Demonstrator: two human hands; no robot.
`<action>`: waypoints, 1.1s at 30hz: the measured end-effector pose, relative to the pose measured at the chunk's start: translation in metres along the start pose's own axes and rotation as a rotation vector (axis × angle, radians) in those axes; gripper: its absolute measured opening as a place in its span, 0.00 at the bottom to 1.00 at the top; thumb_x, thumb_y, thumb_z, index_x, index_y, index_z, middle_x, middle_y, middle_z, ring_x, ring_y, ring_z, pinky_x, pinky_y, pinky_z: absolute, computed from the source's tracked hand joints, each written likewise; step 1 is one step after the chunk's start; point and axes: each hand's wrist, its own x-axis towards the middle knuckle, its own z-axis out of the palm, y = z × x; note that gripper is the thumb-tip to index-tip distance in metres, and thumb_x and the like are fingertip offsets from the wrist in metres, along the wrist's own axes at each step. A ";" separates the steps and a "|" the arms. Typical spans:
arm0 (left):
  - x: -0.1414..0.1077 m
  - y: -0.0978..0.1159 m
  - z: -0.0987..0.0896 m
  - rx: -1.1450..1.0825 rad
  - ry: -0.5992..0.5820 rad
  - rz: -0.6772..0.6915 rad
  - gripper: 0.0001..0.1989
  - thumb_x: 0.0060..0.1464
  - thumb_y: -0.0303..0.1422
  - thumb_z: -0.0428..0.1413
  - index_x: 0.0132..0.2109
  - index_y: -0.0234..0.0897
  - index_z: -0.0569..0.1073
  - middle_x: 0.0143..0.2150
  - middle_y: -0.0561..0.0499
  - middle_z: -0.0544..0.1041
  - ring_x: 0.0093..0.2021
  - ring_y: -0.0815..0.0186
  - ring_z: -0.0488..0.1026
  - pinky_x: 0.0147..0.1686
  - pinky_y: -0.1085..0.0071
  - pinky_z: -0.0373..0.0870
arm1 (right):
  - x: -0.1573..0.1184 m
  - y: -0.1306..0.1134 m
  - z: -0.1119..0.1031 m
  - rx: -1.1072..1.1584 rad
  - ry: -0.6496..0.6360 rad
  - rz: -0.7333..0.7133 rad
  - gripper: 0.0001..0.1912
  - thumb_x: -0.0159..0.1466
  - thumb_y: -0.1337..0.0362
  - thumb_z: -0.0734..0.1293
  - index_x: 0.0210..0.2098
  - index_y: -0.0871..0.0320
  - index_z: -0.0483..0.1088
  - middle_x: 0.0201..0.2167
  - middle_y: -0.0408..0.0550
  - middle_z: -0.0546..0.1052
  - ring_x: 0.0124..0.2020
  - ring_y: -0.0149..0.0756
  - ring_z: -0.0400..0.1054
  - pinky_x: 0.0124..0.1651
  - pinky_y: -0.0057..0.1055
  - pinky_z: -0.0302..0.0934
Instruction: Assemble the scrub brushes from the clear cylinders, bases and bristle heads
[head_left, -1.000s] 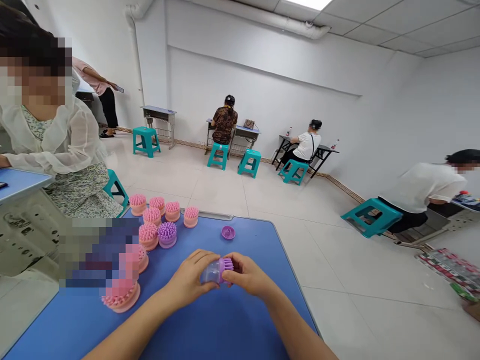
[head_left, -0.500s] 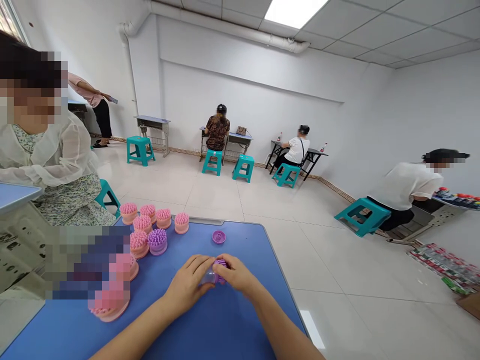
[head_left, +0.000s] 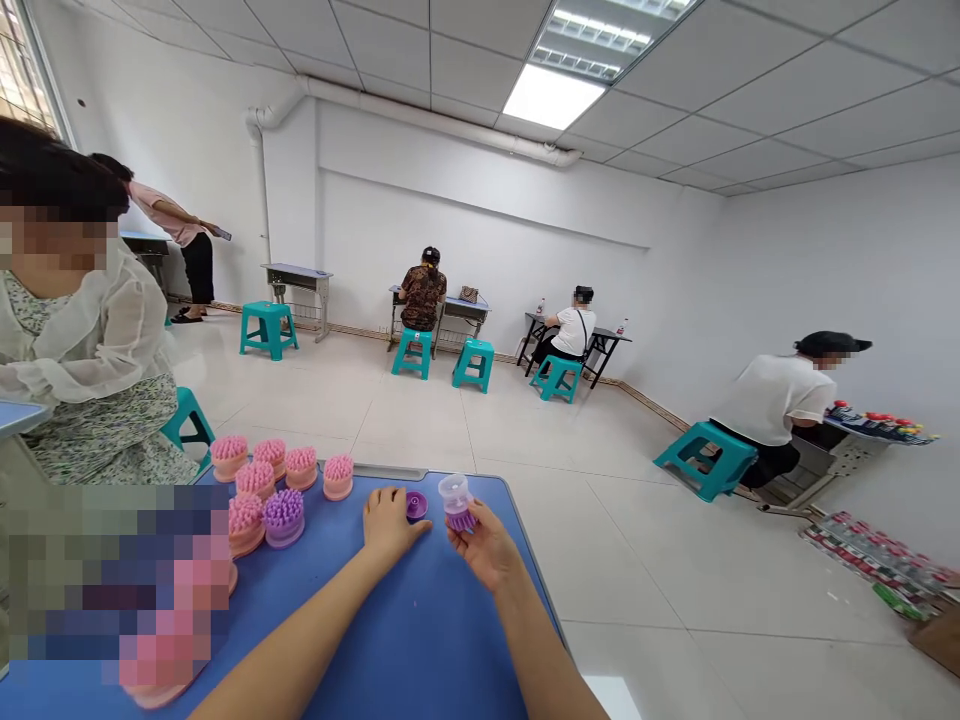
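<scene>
In my right hand (head_left: 486, 545) is a purple scalp brush (head_left: 454, 496), its bristles turned down and its clear plastic body on top. My fingers are closed around the bristled end, above the blue tabletop (head_left: 420, 640). My left hand (head_left: 391, 522) is at the left of a round purple cap (head_left: 416, 505) on the table, thumb and fingers apart around its near side. Whether the fingers touch the cap I cannot tell. Left of my hands stands a finished-looking purple brush (head_left: 283, 520), bristles up, among several pink brushes (head_left: 255, 482).
A blurred patch covers the table's left part, with pink shapes (head_left: 169, 640) in it. A seated person (head_left: 97, 320) is close on the left. Other people sit at desks by the walls. Green stools (head_left: 270, 330) and packed bottles (head_left: 874, 555) stand on the floor.
My hands have come apart. The left has let go of the clear body and moved to the purple cap; the right has raised the brush and turned its clear end up. The view has tilted upward.
</scene>
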 end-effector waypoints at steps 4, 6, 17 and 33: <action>0.000 0.003 0.001 -0.019 0.054 0.035 0.18 0.44 0.39 0.57 0.43 0.36 0.72 0.49 0.41 0.71 0.52 0.49 0.62 0.49 0.57 0.58 | 0.002 0.003 -0.002 -0.004 -0.027 0.022 0.22 0.40 0.59 0.74 0.32 0.55 0.65 0.27 0.41 0.74 0.27 0.32 0.70 0.33 0.29 0.63; -0.004 0.002 -0.002 -0.041 0.072 0.084 0.17 0.44 0.36 0.58 0.43 0.36 0.71 0.49 0.42 0.71 0.52 0.50 0.62 0.49 0.57 0.58 | 0.004 0.005 -0.004 -0.033 -0.041 0.035 0.21 0.41 0.59 0.75 0.33 0.56 0.66 0.26 0.41 0.74 0.26 0.31 0.69 0.31 0.28 0.62; -0.057 -0.027 -0.048 -0.252 0.093 0.299 0.21 0.44 0.33 0.59 0.47 0.37 0.67 0.47 0.45 0.73 0.49 0.57 0.69 0.48 0.59 0.66 | -0.011 0.005 0.000 -0.204 -0.356 0.041 0.19 0.46 0.62 0.74 0.38 0.57 0.70 0.33 0.43 0.72 0.33 0.31 0.67 0.36 0.29 0.62; -0.086 -0.043 -0.056 -0.843 0.000 0.250 0.26 0.42 0.30 0.62 0.51 0.43 0.67 0.46 0.48 0.70 0.45 0.61 0.71 0.48 0.60 0.70 | -0.024 0.010 0.011 -0.442 -0.484 -0.071 0.22 0.46 0.63 0.74 0.41 0.55 0.69 0.33 0.43 0.71 0.33 0.31 0.64 0.36 0.29 0.60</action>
